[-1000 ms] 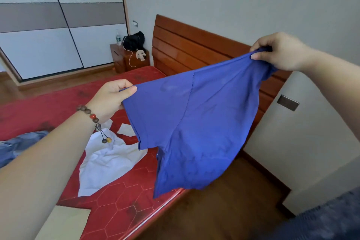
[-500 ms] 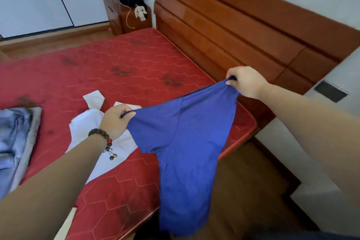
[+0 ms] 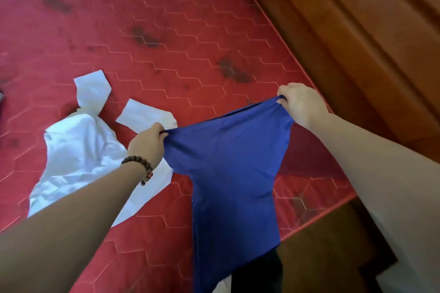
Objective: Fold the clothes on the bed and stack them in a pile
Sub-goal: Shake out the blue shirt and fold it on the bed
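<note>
Forearms frame the view; my left hand (image 3: 148, 143) and right hand (image 3: 301, 104) each pinch a shoulder of the royal-blue cotton T-shirt (image 3: 228, 173), hanging over the bed's near edge. Its hem dangles past the red hexagon-quilted mattress (image 3: 190, 38), so it may drag or bunch. A crumpled white shirt (image 3: 81, 150) crowds the laying spot; beyond, the wooden headboard (image 3: 357, 19).

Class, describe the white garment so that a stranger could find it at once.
Start at the red hexagon-quilted mattress. On its left part lies a crumpled white cloth garment, partly behind the left forearm. Unlike the blue cloth shirt held up in both hands, it lies flat, untouched.
</note>
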{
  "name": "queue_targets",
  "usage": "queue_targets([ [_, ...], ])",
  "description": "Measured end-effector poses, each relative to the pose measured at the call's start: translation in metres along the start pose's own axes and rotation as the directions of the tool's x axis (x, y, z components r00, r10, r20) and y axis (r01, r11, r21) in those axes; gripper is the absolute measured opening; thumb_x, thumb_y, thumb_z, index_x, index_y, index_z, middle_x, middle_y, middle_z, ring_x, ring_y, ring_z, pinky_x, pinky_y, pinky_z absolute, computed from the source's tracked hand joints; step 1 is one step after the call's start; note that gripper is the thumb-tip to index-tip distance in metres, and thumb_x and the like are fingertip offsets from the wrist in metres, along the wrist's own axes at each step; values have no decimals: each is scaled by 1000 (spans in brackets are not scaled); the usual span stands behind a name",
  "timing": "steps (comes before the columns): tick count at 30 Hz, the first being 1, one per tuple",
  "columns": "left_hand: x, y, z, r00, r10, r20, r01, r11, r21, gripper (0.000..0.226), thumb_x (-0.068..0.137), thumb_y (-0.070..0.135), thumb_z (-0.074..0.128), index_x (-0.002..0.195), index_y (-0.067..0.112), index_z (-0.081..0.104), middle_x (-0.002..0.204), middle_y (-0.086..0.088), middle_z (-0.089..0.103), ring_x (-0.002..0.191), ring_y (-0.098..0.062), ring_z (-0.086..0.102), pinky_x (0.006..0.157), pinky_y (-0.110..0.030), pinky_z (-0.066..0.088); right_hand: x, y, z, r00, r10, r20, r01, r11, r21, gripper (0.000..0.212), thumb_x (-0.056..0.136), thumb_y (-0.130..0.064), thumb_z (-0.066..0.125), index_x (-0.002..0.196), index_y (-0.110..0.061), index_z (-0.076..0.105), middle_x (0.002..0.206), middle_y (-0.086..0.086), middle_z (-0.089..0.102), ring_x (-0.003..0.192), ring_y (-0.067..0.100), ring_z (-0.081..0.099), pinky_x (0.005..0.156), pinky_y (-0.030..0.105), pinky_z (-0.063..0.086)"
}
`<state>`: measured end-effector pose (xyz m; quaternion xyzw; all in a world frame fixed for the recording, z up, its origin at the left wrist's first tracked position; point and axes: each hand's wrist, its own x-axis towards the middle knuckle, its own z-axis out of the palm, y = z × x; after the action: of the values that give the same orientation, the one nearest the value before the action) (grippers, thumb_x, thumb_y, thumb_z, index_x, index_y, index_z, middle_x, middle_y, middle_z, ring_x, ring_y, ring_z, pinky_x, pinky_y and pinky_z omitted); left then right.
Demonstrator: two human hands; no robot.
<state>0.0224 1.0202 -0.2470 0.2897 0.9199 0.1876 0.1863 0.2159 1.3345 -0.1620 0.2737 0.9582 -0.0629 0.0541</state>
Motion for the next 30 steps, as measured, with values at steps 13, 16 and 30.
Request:
queue_targets([
  [13, 190, -29, 129, 994, -94, 48, 70, 928, 366, 21, 94, 18, 51, 111, 12, 61, 112, -19, 62, 108, -38, 56, 86, -45, 42, 209, 77, 177, 982, -169, 85, 180, 974, -140, 25, 93, -25, 59, 114, -10, 63, 109, 13, 62, 103, 36, 55, 86, 44, 45],
  [16, 203, -20, 157, 997, -72, 12, 57, 873, 484, 27, 89, 25, 54, 109, 8, 58, 113, -18, 55, 110, -37, 50, 91, -47, 38, 226, 73, 215, 966, -226, 126, 242, 961, -132, 51, 93, -35, 59, 138, -14, 49, 138, 11, 48, 130, 32, 40, 111, 46, 29],
  [30, 225, 5, 200, 992, 128, 19, -125, 905, 407, 50, 97, 54, 35, 61, 20, 34, 62, -2, 52, 72, -33, 60, 56, -32, 28, 256, 47, 250, 825, -529, 198, 565, 772, -291, 48, 96, -55, 39, 82, -11, 52, 77, 7, 63, 83, 29, 55, 92, 40, 28],
])
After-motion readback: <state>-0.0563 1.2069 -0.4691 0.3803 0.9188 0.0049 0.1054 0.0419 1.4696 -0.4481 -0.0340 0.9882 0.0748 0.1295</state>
